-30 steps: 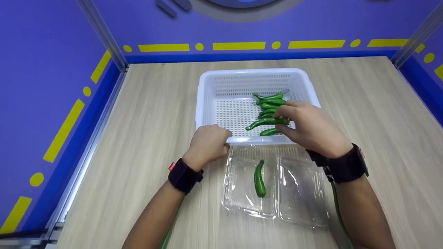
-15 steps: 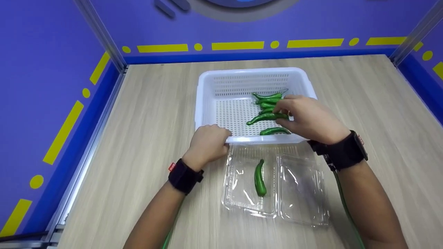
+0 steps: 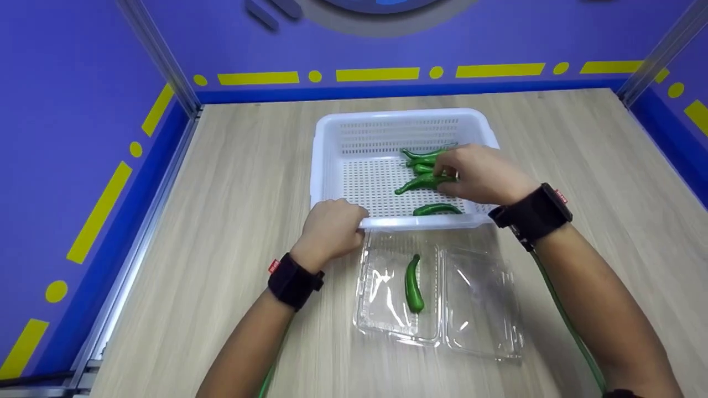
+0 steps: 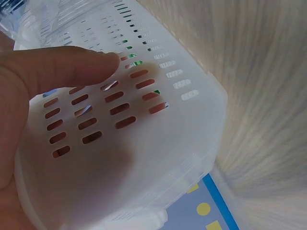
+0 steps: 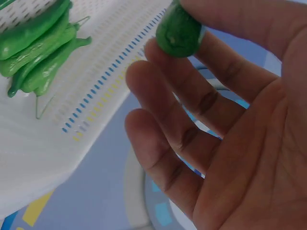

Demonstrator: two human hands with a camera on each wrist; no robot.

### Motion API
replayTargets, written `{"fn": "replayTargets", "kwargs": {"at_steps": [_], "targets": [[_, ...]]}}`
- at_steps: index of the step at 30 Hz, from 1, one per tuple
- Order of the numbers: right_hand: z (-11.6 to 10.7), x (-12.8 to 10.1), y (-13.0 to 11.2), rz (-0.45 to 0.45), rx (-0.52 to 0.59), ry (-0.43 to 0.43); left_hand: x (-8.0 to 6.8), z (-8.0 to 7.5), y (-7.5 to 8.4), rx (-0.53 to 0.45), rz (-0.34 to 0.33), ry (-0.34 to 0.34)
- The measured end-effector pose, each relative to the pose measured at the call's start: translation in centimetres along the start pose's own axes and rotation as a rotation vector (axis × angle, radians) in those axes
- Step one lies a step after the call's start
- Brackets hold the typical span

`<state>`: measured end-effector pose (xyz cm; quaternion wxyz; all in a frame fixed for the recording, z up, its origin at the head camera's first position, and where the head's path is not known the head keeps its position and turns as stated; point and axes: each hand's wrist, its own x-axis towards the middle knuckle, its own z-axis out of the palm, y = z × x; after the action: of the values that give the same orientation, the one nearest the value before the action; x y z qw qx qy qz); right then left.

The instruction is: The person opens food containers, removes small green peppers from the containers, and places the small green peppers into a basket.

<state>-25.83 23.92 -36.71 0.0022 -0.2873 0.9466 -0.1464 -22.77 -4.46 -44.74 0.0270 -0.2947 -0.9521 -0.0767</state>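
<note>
At the far left we see the purple wall [image 3: 66, 138] with its yellow dashes, standing just as it did a second ago. On the wooden counter [image 3: 232, 166], our left hand [image 3: 331, 228] grips the near left rim of the white perforated basket [image 3: 332, 138]; from the left wrist view the thumb [image 4: 72, 64] lies curled against the slotted basket wall [image 4: 158, 139]. That hand has not moved from its place on the rim since the earlier frames.

Just near of the basket lies the open clear clamshell box [image 3: 475, 309], and in its left half rests one green pepper [image 3: 414, 283], unchanged from before.

Inside the basket, a lone pepper [image 3: 437, 209] lies near the front wall; a second ago the right hand partly covered it, and now it shows whole. Further right, our right hand [image 3: 481, 174] pinches the stem end of a held pepper [image 3: 423, 182] between thumb and fingers, the pepper's tip pointing left. In the right wrist view its cut end [image 5: 179, 33] sits between the thumb and fingertips [image 5: 144, 81], with the other fingers loosely spread. This hand has drawn away from the basket's near wall, deeper into the basket. Beyond the held one, the remaining pepper pile [image 3: 423, 157] lies bunched against the far right of the basket floor.
</note>
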Motion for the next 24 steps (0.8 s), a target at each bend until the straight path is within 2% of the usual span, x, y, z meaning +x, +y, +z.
{"fn": "replayTargets", "kwargs": {"at_steps": [12,24], "targets": [[0.5,1.1,1.3,0.084,-0.022,-0.049,0.2,-0.1,-0.1,0.003,0.007,-0.005],[0.6,2.7,2.3,0.122,-0.096,-0.139,0.0,0.1,-0.1,0.004,0.003,-0.009]]}}
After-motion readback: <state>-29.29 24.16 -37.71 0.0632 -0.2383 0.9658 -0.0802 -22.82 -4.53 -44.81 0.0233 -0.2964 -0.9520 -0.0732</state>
